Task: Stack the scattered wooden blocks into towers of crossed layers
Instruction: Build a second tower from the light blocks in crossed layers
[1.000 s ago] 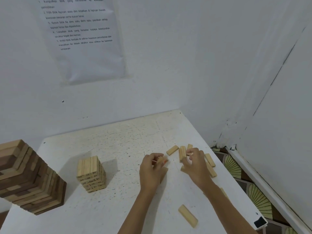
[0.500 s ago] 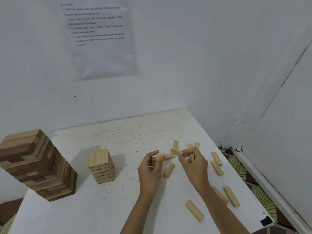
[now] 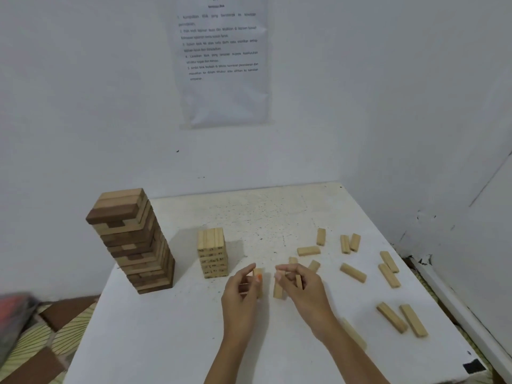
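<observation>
1. Far left on the tabletop [image 3: 166, 342] stands a tall tower [image 3: 130, 239] of mixed dark and pale blocks, well apart from the hands.
2. Just right of it is the short pale tower [image 3: 212, 253]. The strips of its top layer run away from the viewer, so the next layer should probably lie left to right across them.
3. The left hand [image 3: 242, 295] is just in front and to the right of that tower and is the nearer one. Its fingers curl round a pale block [image 3: 258, 281] held on end, which would need tipping flat before it is placed.
4. The right hand [image 3: 302, 295] is close beside it, pinching a second upright block [image 3: 278, 289]. Another short piece [image 3: 298, 281] shows among its fingers.
5. The loose blocks lie flat to the right at mixed angles: one [image 3: 308, 250] just beyond the right hand, a pair [image 3: 349, 243] farther back, a single one [image 3: 353, 272], a pair by the right edge [image 3: 389, 268] and a pair near the front [image 3: 401, 320].
6. Nothing lies between the hands and the short tower. The tall tower sits beyond it, outside the likely path.
</observation>
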Demonstrator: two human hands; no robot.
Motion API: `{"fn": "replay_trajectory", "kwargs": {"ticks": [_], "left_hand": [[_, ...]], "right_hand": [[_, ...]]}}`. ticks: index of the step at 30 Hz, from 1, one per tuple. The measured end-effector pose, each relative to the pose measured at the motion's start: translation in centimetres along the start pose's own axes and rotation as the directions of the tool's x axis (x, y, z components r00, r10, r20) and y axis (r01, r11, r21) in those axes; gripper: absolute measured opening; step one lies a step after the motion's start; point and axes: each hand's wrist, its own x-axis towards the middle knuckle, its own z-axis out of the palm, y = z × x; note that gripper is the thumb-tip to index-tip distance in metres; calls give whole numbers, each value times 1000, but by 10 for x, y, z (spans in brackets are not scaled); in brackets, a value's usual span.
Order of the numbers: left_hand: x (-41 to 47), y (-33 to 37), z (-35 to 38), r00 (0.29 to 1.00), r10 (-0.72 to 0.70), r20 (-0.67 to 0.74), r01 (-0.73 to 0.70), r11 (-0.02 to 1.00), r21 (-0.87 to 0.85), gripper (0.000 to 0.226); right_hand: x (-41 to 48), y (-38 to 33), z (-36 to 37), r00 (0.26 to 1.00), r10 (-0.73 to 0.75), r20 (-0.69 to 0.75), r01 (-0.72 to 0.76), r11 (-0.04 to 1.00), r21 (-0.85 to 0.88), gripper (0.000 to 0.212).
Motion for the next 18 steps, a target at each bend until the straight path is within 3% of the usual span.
{"fn": "replay_trajectory", "kwargs": {"ticks": [4,14,16,18], "left_hand": [[-9,-6,-25,998,-26,-63,30,998,54,20],[-18,-15,-50,986,-56,-158,80,986,146,14],[-19,-15,-49,989,-34,-147,63,978,198,12],[-19,-15,-49,992,-3,-123,31,974,223,14]], "right_hand": [[-10,6,23,996,-1,89,7,998,-67,10],[-15,5,44,996,-10,92,39,948,-315,15],[-15,5,44,999,14,47,2,951,-309,9],[-15,4,41,996,85,22,-79,972,-222,22]]}}
